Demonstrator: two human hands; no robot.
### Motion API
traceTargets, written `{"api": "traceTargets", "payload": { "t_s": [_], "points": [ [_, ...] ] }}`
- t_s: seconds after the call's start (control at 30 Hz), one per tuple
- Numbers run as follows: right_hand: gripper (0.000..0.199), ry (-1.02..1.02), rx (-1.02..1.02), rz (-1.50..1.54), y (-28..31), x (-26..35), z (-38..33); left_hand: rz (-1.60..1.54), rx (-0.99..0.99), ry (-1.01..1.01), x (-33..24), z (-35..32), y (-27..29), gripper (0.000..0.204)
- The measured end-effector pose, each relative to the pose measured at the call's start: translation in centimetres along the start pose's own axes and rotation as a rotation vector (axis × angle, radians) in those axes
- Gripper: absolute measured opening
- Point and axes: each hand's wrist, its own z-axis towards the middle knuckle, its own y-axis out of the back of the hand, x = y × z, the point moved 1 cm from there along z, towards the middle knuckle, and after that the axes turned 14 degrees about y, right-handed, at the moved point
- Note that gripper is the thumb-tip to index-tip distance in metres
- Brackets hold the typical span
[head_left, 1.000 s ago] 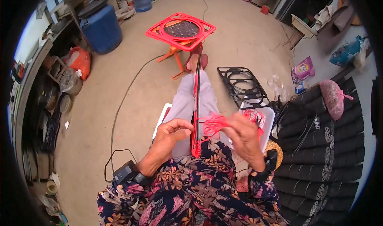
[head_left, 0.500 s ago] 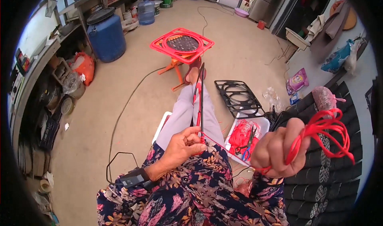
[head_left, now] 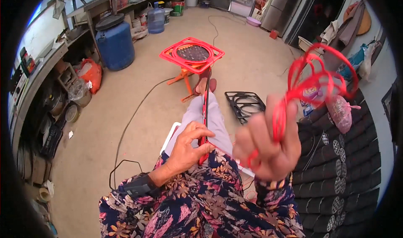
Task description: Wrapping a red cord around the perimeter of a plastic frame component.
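My left hand (head_left: 189,147) pinches a thin black frame (head_left: 206,108) near its lower end, thumb against fingers. The frame stands edge-on above my lap, and red cord is wrapped along part of it. My right hand (head_left: 273,147), blurred by motion, is raised to the right, its fingers closed round a looped bundle of red cord (head_left: 278,122). Loose loops stick up above the fist. A strand stretches between the two hands. Ahead, a square frame covered in red (head_left: 180,66) lies on an orange stool (head_left: 186,85) by my feet.
Another black frame (head_left: 235,108) lies right of my legs. My right hand mostly hides a white tray (head_left: 247,169). Stacked black perforated cylinders (head_left: 361,166) line the right side, with a pink bag (head_left: 340,114) on top. A blue barrel (head_left: 115,45) stands far left. A dark cable (head_left: 134,112) crosses the floor.
My right hand has moved left and up, and the cord loops have swung upward. The left hand and its frame have shifted slightly left. The tray's scissors and cord are now hidden.
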Motion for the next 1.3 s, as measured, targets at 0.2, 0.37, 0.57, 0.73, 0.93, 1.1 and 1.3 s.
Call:
{"api": "traceTargets", "payload": {
  "t_s": [0.2, 0.37, 0.57, 0.73, 0.93, 1.1, 1.3],
  "points": [
    [0.031, 0.145, -0.139, -0.983, 10.6, -0.7, 1.3, -0.439, -0.062, 0.485, 1.5, 1.0, 0.6, 0.011],
    [0.020, 0.363, 0.215, -1.846, 16.3, -2.9, -4.0, -0.674, -0.105, 0.862, 4.6, 0.1, 1.6, 0.016],
    [0.013, -0.160, 0.534, -1.578, 14.6, -7.7, -7.9, -0.560, 0.015, 0.879, 5.4, -0.9, 0.9, 0.016],
    [0.014, -0.130, 0.565, -1.562, 14.5, -9.7, -6.2, -0.540, 0.051, 0.872, 4.3, -0.9, 0.6, 0.015],
    [0.016, -0.284, 0.648, -1.641, 14.2, -10.0, -6.0, -0.566, 0.047, 0.867, 5.4, -0.9, 0.5, 0.015],
    [0.016, -0.186, 0.456, -1.464, 13.1, -7.3, -4.9, -0.574, -0.037, 0.866, 4.8, -0.5, 1.8, 0.014],
    [0.027, -0.010, 0.487, -1.575, 10.2, -7.0, -3.1, -0.680, 0.022, 0.851, 2.3, -0.1, 2.7, 0.016]
  ]
}}
